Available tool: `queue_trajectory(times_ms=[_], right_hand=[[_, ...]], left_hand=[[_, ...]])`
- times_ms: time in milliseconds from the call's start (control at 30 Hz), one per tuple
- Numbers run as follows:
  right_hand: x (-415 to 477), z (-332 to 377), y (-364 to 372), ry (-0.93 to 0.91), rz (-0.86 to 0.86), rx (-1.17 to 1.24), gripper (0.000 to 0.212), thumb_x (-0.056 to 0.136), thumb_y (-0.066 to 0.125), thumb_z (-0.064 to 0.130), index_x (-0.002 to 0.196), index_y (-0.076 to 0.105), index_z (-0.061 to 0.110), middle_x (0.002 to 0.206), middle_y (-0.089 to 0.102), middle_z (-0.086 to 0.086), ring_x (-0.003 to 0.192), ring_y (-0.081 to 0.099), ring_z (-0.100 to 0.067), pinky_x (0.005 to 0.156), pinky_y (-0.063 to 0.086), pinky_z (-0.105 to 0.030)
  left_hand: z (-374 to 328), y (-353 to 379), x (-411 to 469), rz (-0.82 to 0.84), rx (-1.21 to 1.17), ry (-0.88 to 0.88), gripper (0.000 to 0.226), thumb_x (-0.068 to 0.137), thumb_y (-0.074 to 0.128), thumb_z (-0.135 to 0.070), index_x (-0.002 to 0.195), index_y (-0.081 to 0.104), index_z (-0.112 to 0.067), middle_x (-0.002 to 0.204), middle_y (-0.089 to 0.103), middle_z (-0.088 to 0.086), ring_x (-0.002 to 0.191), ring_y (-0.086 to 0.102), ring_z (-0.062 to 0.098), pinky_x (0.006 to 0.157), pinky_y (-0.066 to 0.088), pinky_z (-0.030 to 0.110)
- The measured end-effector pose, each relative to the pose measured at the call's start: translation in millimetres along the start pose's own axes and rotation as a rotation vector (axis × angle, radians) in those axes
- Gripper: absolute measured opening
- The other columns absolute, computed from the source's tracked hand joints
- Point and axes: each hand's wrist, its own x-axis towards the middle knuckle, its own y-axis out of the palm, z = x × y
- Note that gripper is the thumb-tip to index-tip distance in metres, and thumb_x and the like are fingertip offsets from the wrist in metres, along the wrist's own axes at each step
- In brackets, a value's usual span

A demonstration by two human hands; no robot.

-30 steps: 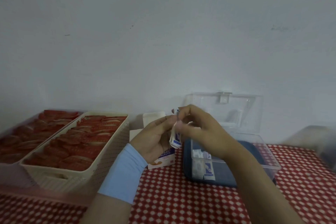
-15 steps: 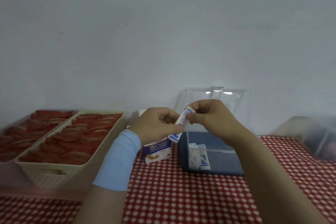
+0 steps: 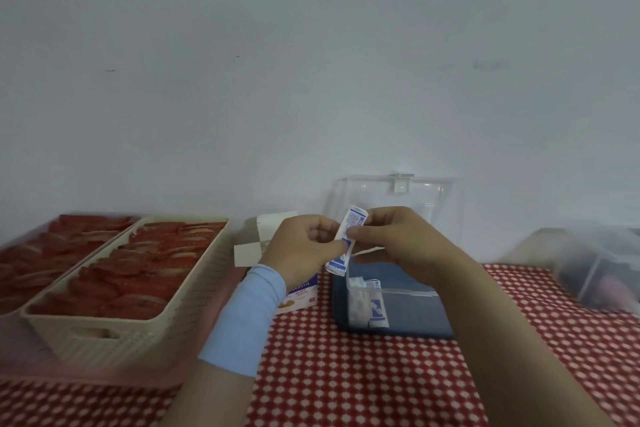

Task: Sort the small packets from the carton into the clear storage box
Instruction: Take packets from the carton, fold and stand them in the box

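Observation:
Between my two hands is a small stack of white-and-blue packets (image 3: 346, 241), held upright above the table. My left hand (image 3: 303, 246) grips the stack's lower part with curled fingers. My right hand (image 3: 394, 239) pinches its upper part between thumb and fingers. Behind my left hand stands the open white-and-purple carton (image 3: 301, 295), flaps up. The clear storage box (image 3: 408, 298) with a dark blue floor sits below my right hand, lid (image 3: 398, 204) raised against the wall. A few packets (image 3: 367, 305) stand in its front-left compartment.
Two cream woven baskets (image 3: 138, 326) full of red packets fill the left side on a pink tray. Another clear container (image 3: 602, 263) stands blurred at the far right. A red-and-white checked cloth (image 3: 346, 374) covers the table. A pale wall rises right behind everything.
The packet stack has been turned from hanging down to upright between both hands, and it sits a little higher. Both hands stay close together above the box's left edge.

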Motion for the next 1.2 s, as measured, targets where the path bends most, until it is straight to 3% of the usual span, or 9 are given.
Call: queue_trajectory(times_ms=[200,300,400,467,633,767,967,1200], right_hand=[[-3,9,-24,0.087,0.020,-0.115,0.013,0.092,0.068,0.003,0.101,0.073,-0.003,0.094,0.076,-0.020,0.083,0.074,-0.027,0.078,0.062,-0.038],[-4,5,-43,0.174,-0.091,-0.207,0.005,0.091,0.067,-0.001,0.093,0.070,-0.005,0.088,0.076,-0.021,0.076,0.074,-0.026,0.076,0.063,-0.041],[-2,-10,-54,0.329,-0.152,-0.379,0.005,0.088,0.066,-0.004,0.092,0.068,-0.007,0.087,0.075,-0.023,0.081,0.074,-0.032,0.078,0.062,-0.045],[-1,-20,-52,0.435,-0.096,-0.570,0.004,0.086,0.070,0.002,0.087,0.068,-0.002,0.082,0.074,-0.017,0.074,0.072,-0.029,0.076,0.061,-0.036],[6,-28,-41,0.623,-0.007,-0.783,0.010,0.092,0.066,0.010,0.098,0.067,0.002,0.085,0.071,-0.012,0.065,0.067,-0.019,0.063,0.059,-0.026],[13,-32,-36,0.717,0.036,-0.772,0.011,0.095,0.065,0.012,0.093,0.068,0.001,0.086,0.073,-0.012,0.070,0.071,-0.018,0.074,0.062,-0.027],[18,-40,-31,0.765,0.078,-0.768,0.022,0.097,0.062,0.011,0.112,0.069,-0.003,0.113,0.074,-0.016,0.098,0.073,-0.021,0.093,0.058,-0.033],[15,-37,-37,0.740,0.114,-0.749,0.013,0.095,0.066,0.009,0.100,0.069,-0.003,0.107,0.075,-0.016,0.100,0.074,-0.023,0.093,0.058,-0.036]], left_hand=[[-5,30,-3,-0.084,-0.004,0.046,0.013,0.082,0.075,-0.006,0.094,0.076,-0.010,0.085,0.077,0.004,0.079,0.074,0.019,0.075,0.061,0.030],[-8,38,-1,-0.046,0.225,0.076,0.018,0.085,0.074,-0.023,0.102,0.072,-0.019,0.091,0.072,-0.007,0.083,0.068,0.008,0.077,0.055,0.017],[-13,39,4,0.130,0.555,0.175,0.024,0.091,0.061,-0.026,0.113,0.070,-0.021,0.107,0.068,-0.008,0.099,0.064,0.010,0.088,0.050,0.020],[-20,42,4,0.284,0.818,0.218,0.028,0.091,0.056,-0.029,0.114,0.071,-0.022,0.115,0.067,-0.004,0.105,0.061,0.015,0.094,0.049,0.030],[-24,54,3,0.580,1.239,0.208,0.055,0.080,0.044,-0.054,0.113,0.074,-0.022,0.113,0.070,-0.001,0.104,0.061,0.021,0.096,0.046,0.034],[-16,60,9,0.666,1.388,0.149,0.047,0.075,0.046,-0.060,0.077,0.069,-0.019,0.082,0.067,0.001,0.080,0.063,0.023,0.081,0.055,0.042],[-5,70,15,0.672,1.511,0.165,0.047,0.080,0.042,-0.064,0.066,0.062,-0.024,0.074,0.064,-0.001,0.076,0.060,0.021,0.083,0.052,0.043],[-1,74,16,0.687,1.478,0.109,0.042,0.087,0.044,-0.061,0.073,0.059,-0.024,0.077,0.057,0.000,0.085,0.055,0.022,0.095,0.047,0.044]])
